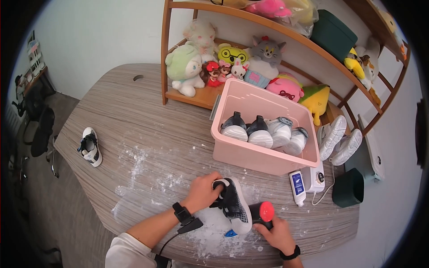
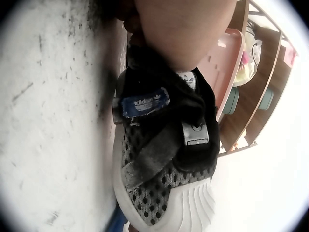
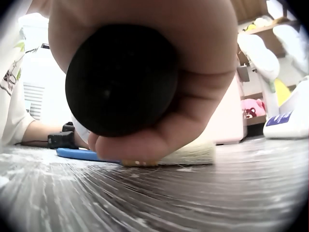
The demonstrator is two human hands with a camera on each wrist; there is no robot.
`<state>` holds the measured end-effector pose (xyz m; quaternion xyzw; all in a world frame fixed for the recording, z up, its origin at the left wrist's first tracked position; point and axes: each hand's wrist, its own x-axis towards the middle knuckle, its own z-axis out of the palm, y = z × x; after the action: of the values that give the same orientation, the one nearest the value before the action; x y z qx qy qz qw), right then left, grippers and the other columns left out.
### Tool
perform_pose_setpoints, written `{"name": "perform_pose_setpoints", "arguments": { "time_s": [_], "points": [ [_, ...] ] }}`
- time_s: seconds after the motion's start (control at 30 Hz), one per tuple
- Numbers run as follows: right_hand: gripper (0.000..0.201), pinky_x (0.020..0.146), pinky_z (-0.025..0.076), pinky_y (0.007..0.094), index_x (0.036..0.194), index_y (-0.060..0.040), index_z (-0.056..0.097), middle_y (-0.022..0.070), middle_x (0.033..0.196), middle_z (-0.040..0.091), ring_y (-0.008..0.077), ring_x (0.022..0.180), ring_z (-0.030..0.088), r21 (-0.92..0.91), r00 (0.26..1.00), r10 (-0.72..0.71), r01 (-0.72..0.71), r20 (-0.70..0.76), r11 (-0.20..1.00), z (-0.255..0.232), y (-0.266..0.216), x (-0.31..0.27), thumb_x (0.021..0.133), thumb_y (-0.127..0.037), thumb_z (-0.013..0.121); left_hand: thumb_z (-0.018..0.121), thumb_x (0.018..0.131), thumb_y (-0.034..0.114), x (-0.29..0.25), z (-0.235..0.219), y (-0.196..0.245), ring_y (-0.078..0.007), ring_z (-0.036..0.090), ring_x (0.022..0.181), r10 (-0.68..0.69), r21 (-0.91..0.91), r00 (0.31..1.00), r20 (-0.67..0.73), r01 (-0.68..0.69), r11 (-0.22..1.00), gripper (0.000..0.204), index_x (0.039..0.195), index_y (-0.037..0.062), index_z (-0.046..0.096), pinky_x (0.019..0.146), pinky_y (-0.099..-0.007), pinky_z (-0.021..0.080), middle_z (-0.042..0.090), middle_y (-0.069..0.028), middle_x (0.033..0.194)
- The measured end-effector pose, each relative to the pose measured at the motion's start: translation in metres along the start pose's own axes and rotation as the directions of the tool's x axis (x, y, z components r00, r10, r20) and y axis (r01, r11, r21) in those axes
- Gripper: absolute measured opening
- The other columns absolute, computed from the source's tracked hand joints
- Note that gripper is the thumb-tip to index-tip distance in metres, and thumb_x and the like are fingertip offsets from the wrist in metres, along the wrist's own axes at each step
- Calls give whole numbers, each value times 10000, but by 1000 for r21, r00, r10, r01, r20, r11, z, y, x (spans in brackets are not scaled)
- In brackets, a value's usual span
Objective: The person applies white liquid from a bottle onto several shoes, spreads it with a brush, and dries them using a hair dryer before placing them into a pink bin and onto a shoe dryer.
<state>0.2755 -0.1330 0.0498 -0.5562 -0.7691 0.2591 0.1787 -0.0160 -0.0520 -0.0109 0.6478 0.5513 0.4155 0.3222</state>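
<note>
A black and white shoe [image 1: 236, 201] is tilted above the powdery tabletop, gripped near its ankle opening by my left hand [image 1: 203, 192]. Its straps, mesh and ribbed white toe [image 2: 189, 208] show in the left wrist view, with the hand [image 2: 186, 29] above. My right hand [image 1: 278, 234] grips a black cylinder with a red end [image 1: 267, 211] beside the toe. In the right wrist view the cylinder's dark round end [image 3: 120, 79] faces the camera, with fingers [image 3: 181, 125] curled round it. Below lies a brush with a blue handle [image 3: 87, 154], mostly hidden in the head view.
A pink bin [image 1: 259, 160] with several shoes stands behind the hands. Another shoe [image 1: 90, 147] is at the table's left. At right are a white bottle [image 1: 297, 188], a white device [image 1: 314, 177] with a cord and a dark green bin [image 1: 347, 190]. Plush toys fill the shelf [image 1: 196, 96].
</note>
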Motion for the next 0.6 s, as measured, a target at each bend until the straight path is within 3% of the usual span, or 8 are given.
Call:
{"name": "perform_pose_setpoints", "arguments": {
  "time_s": [0.03,0.17,0.23,0.33,0.57,0.6],
  "points": [
    [516,613,553,480,1129,3,663,210,766,700,426,680,699,29,995,98,-97,-31,995,-1,1,-1,862,-408,824,718,877,142,1,1,1,-406,698,799,10,-2,1000,-4,-10,1000,161,1008,70,655,685,-492,534,712,-177,838],
    [502,616,552,490,1109,8,653,228,789,698,433,688,694,7,989,123,-123,-77,992,-3,6,4,854,-385,831,720,870,139,2,3,-2,-403,701,806,23,0,1000,1,-23,1000,165,1002,64,655,694,-489,538,715,-177,845],
    [447,610,546,500,1092,6,643,237,811,691,441,693,687,-78,970,-1,-19,-244,997,2,14,11,844,-319,825,717,863,131,1,2,-2,-397,707,816,21,-8,1000,-5,-21,1000,178,1019,64,663,709,-481,546,728,-170,874],
    [390,621,548,498,1085,-2,637,229,877,692,436,740,691,-166,937,-105,51,-335,985,1,18,25,833,-245,807,717,860,128,1,1,0,-390,714,831,51,-27,998,-19,-52,998,200,1045,68,672,723,-471,554,742,-162,918],
    [372,693,560,469,1108,-18,649,210,971,696,419,825,694,-213,908,-185,110,-375,971,-3,28,44,830,-212,803,715,854,127,2,0,1,-384,719,825,28,-40,1000,0,-28,999,224,1069,75,680,724,-462,560,747,-154,940],
    [373,702,560,469,1109,-15,655,212,966,699,421,828,694,-128,921,-131,89,-366,988,-4,31,44,833,-215,806,715,854,128,2,0,0,-383,719,820,45,-35,999,-9,-45,998,223,1069,77,682,722,-461,560,747,-154,934]
  ]
}}
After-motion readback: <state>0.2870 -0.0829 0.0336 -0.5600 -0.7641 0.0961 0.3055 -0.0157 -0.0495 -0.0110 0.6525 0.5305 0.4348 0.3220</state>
